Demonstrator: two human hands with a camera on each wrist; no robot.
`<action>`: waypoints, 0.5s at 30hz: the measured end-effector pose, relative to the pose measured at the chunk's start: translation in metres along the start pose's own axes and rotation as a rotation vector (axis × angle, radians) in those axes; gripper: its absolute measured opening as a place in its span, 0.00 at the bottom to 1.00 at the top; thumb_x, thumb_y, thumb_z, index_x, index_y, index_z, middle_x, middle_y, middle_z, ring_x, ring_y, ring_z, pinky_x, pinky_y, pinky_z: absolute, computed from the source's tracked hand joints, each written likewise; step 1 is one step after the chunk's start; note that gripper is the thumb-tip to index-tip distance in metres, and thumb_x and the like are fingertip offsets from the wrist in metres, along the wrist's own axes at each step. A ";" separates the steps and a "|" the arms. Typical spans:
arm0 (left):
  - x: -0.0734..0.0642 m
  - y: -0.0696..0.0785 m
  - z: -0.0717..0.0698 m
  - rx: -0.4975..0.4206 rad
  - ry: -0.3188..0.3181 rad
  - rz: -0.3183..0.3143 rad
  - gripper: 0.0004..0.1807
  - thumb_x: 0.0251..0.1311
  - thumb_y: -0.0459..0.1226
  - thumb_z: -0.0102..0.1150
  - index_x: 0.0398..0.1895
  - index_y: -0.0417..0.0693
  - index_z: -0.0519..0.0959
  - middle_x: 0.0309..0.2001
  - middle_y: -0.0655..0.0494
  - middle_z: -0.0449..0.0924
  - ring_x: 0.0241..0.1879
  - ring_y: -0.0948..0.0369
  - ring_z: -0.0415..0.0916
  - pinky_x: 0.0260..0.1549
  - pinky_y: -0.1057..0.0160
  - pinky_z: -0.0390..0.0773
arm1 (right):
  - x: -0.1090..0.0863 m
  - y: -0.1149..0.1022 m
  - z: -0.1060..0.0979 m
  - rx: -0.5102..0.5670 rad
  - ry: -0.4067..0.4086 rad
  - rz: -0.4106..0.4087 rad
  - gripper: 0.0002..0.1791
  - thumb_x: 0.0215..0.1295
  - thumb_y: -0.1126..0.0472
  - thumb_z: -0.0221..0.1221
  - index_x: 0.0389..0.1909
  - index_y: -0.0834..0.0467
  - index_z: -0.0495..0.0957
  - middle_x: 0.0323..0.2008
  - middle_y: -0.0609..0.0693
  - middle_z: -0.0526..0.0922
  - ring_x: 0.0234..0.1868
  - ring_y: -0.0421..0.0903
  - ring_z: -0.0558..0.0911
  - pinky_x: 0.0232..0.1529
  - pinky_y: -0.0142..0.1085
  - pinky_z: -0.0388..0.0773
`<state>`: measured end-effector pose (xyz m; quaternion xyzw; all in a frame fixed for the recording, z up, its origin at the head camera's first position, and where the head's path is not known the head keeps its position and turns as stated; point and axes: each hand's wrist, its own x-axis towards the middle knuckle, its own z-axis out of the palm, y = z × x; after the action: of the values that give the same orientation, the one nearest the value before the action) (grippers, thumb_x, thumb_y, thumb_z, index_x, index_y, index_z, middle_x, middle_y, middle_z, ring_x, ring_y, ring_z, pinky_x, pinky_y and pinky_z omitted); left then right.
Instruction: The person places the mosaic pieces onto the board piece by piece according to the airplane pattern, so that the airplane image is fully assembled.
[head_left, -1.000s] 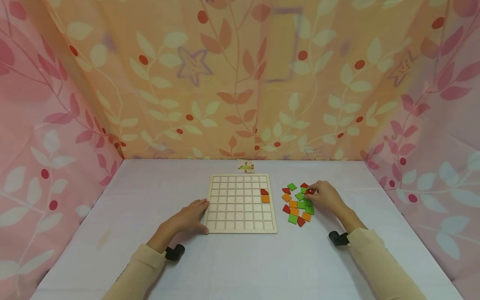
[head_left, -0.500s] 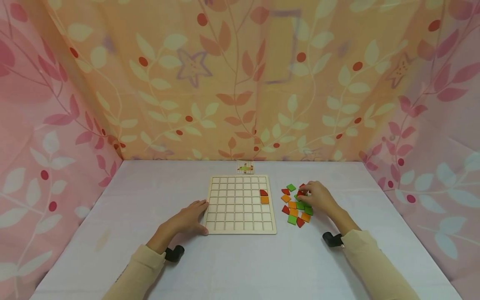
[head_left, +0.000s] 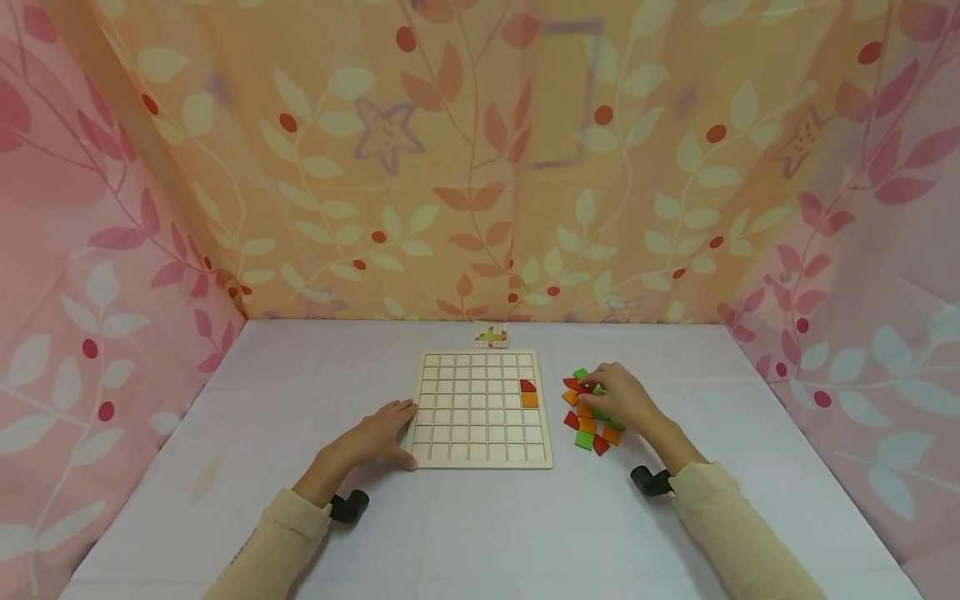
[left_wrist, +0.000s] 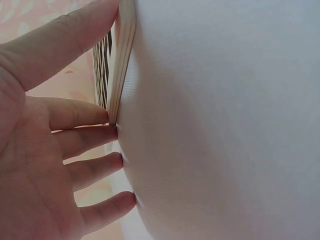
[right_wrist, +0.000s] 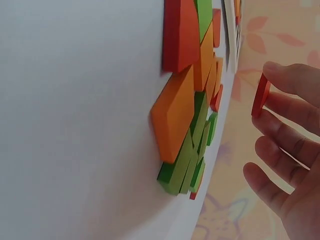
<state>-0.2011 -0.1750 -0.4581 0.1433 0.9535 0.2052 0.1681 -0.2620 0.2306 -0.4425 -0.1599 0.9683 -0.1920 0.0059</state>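
Where the tabletop ends: floral cloth rises on three sides, yellow-orange at the back and pink at left and right
Tabletop surface: pale, running forward beneath both arms
Sleeves: beige, one on each forearm, with a black fitting at each wrist
Wooden board: flat near the middle of the tabletop, marked with a grid of seven columns and seven rows
Left hand: fingers spread wide at the left edge of the board, thumb at its near left corner; the left wrist view shows the fingers almost straight
Right hand: held narrow above the loose tiles, pinching a red tile, the other fingers slightly bent
Loose tiles: red, orange and green, lying close together to the right of the board, some hidden by the right hand
Printed card: behind the board near the far edge, showing a coloured figure on a grid
Orange square: in the rightmost column, fourth row from the far side
Red round-edged piece: in the cell just beyond that square
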 end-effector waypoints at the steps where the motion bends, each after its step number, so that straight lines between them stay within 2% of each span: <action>1: 0.000 0.000 0.000 -0.001 0.001 0.000 0.53 0.46 0.44 0.75 0.72 0.35 0.58 0.74 0.38 0.55 0.75 0.39 0.49 0.68 0.34 0.55 | 0.000 -0.002 0.000 0.000 -0.004 0.001 0.16 0.60 0.55 0.67 0.45 0.61 0.85 0.37 0.53 0.82 0.43 0.51 0.74 0.48 0.47 0.78; 10: -0.001 0.003 -0.002 0.003 -0.004 -0.001 0.53 0.46 0.44 0.75 0.72 0.34 0.58 0.75 0.38 0.55 0.75 0.39 0.48 0.67 0.34 0.55 | 0.000 -0.020 0.007 0.055 -0.027 -0.003 0.18 0.60 0.55 0.66 0.49 0.59 0.84 0.45 0.56 0.81 0.47 0.52 0.74 0.50 0.48 0.81; 15: -0.001 0.003 -0.003 0.007 -0.011 -0.006 0.53 0.46 0.44 0.76 0.72 0.34 0.58 0.75 0.38 0.55 0.75 0.39 0.48 0.68 0.34 0.55 | 0.000 -0.029 0.011 0.079 -0.051 0.004 0.18 0.60 0.55 0.67 0.49 0.57 0.84 0.43 0.52 0.80 0.47 0.49 0.73 0.47 0.43 0.81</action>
<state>-0.2004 -0.1740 -0.4540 0.1420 0.9537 0.2007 0.1733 -0.2526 0.2011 -0.4419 -0.1624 0.9598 -0.2260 0.0373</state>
